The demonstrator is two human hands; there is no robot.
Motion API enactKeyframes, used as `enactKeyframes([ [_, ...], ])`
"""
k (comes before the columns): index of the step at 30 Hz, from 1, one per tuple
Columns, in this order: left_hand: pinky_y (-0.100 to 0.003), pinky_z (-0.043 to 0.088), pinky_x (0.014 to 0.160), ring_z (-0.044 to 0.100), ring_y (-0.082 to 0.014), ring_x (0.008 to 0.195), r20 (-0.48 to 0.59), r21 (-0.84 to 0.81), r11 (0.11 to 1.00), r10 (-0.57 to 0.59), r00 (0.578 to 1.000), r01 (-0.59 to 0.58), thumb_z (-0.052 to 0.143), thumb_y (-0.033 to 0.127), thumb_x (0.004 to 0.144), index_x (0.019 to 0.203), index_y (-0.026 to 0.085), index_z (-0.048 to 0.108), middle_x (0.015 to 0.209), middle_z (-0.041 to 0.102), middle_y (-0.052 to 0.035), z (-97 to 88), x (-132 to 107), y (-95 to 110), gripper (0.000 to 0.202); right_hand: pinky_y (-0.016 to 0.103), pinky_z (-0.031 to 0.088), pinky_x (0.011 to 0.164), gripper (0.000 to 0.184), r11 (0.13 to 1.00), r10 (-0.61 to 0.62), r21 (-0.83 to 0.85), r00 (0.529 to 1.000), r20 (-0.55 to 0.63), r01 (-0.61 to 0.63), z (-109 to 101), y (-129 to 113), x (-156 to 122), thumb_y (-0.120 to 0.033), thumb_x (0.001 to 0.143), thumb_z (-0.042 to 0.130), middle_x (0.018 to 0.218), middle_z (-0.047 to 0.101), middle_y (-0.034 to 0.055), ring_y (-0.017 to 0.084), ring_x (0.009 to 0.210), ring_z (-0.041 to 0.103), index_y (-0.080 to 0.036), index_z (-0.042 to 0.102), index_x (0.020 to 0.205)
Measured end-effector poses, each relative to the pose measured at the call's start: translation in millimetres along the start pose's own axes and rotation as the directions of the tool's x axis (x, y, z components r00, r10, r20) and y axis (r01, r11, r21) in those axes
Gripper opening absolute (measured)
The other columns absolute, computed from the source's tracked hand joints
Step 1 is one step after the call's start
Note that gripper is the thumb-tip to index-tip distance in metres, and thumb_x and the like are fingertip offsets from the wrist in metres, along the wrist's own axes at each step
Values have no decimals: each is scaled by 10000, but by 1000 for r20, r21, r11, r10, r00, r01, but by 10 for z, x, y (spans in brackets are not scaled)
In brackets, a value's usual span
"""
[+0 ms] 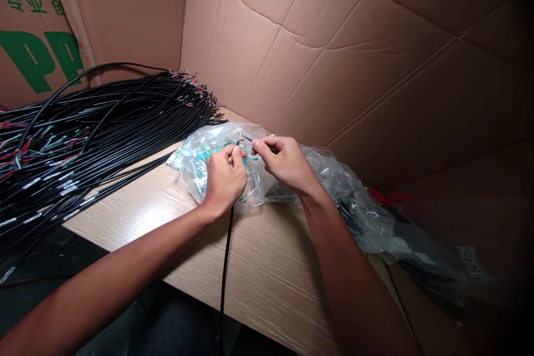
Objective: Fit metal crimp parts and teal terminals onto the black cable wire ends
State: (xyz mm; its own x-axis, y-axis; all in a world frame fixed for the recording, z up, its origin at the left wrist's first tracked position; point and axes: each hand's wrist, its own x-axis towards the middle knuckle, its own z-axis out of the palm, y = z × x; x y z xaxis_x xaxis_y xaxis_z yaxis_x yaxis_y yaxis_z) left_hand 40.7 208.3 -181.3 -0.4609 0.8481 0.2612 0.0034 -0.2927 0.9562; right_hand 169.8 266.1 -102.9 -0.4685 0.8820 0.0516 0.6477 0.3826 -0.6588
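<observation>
My left hand point(225, 175) is closed around a single black cable point(225, 267) that runs down over the table's front edge. Its stripped end pokes out above my fingers. My right hand point(281, 161) pinches something small and thin at that cable end; I cannot make out what it is. Both hands hover over a clear plastic bag point(196, 158) holding several small teal parts.
A big bundle of black cables point(83, 133) with coloured stripped wires lies at the left on the wooden table point(267, 267). More crumpled plastic bags point(367, 211) lie at the right. Cardboard walls point(334, 50) close off the back and the left.
</observation>
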Motion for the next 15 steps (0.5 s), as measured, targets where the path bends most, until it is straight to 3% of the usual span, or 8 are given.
enactKeyframes([
  [3, -299, 399, 688, 603, -157, 714, -13, -2, 999, 40, 999, -40, 548, 263, 1054, 858, 138, 757, 811, 722, -47, -2, -9, -6, 313, 8, 309, 733, 949, 996, -14, 83, 995, -101, 22, -12, 20, -53, -898, 911, 514, 667, 340, 40, -101, 783, 387, 39, 610, 1019],
  [5, -311, 361, 655, 562, -153, 685, -11, 20, 998, 56, 998, -55, 560, 303, 1059, 844, 142, 754, 799, 710, -45, -3, -20, -10, 332, 5, 321, 732, 968, 992, -18, 119, 988, -154, 37, -32, 26, -113, -929, 900, 508, 674, 344, 35, -104, 786, 398, 26, 579, 1035],
  [11, -325, 302, 631, 461, -136, 651, 29, 25, 993, 118, 993, -119, 598, 363, 1057, 726, 152, 677, 755, 652, -37, -23, -66, 0, 400, 58, 238, 583, 990, 976, 11, 216, 983, -186, 30, -71, 112, -377, -987, 931, 375, 673, 295, 1, -107, 619, 276, -30, 491, 1153],
  [15, -319, 303, 624, 418, -133, 636, 55, 34, 986, 160, 985, -162, 624, 379, 1053, 808, 147, 752, 692, 575, -13, -34, -84, -8, 361, 85, 208, 537, 968, 969, 36, 245, 976, -217, 19, -29, 228, -626, -983, 954, 321, 675, 249, -4, -97, 563, 238, -46, 452, 1157],
])
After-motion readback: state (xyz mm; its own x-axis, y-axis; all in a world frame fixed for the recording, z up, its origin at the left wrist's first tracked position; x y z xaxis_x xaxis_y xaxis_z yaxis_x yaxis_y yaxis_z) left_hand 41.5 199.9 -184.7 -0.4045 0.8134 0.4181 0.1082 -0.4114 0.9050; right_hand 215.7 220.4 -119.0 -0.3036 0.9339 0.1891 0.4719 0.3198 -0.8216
